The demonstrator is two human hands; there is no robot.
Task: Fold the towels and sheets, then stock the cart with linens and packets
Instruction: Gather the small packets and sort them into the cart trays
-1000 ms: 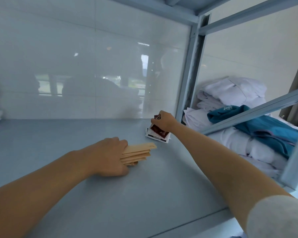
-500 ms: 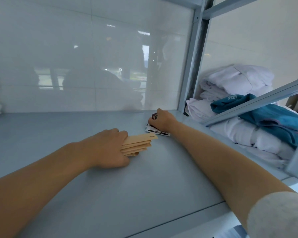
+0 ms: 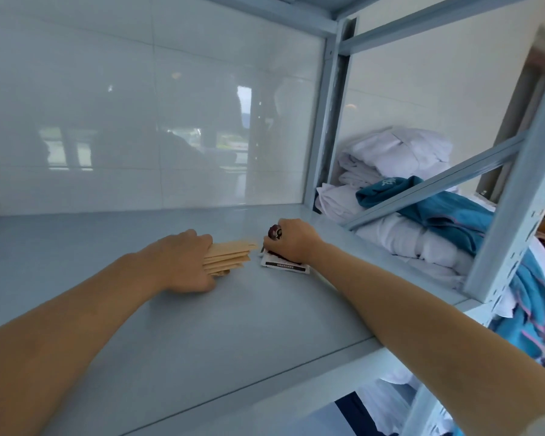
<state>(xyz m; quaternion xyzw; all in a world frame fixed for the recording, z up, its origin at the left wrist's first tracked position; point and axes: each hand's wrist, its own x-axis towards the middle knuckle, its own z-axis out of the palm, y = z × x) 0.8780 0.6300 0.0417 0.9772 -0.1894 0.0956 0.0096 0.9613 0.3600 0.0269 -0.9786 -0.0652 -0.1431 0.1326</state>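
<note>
Both arms reach onto the shelf (image 3: 170,357): the left hand (image 3: 183,262) grips a fanned stack of tan packets (image 3: 228,254), probably squaring them up. Just beside, the right hand (image 3: 291,239) clamps red-and-white sachets (image 3: 283,265) down flat. Beyond the post, linens (image 3: 400,184) sit piled up.

The left hand (image 3: 183,262) covers the near ends of the tan packets (image 3: 230,254), so their count and how its fingers lie cannot be told, and the right hand (image 3: 291,240) hides most of the red-and-white packets (image 3: 283,265) (their dark band of print is too small to read). Both forearms run off the lower edge. The white linens (image 3: 400,158) and the teal cloth (image 3: 447,212) are crossed by the rack's brace (image 3: 438,187) and post (image 3: 513,196), with smeared cloth at the right edge and a sliver of something white cut off at the left.
</note>
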